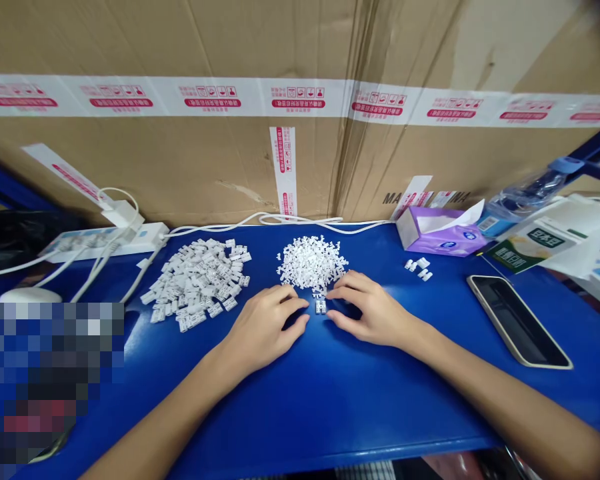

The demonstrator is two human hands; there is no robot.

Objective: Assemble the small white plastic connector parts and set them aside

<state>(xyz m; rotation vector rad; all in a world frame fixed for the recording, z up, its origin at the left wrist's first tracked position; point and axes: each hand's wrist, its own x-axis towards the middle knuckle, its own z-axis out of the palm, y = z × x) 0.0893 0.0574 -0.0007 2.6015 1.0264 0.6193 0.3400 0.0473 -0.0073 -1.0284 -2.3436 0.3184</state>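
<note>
Between my two hands a small white plastic block with slots [321, 307] lies on the blue table top [300, 393], apart from the fingers of both. My left hand [270, 323] rests to its left, thumb and fingers parted with nothing between them. To its right is my right hand [367, 307], its thumb and fingers also spread and holding nothing. Just beyond the hands sits a heap of tiny white plastic pieces [313, 260], a few of them reaching down toward the block. A larger heap of white plastic blocks [197, 280] lies left of my left hand.
A few loose white pieces [419, 268] lie near a purple tissue box [440, 233]. A phone [520, 321] is at the right, below a plastic bottle [525, 190]. A power strip [105, 241] with white cables stands at the left. Cardboard [190, 167] walls the back.
</note>
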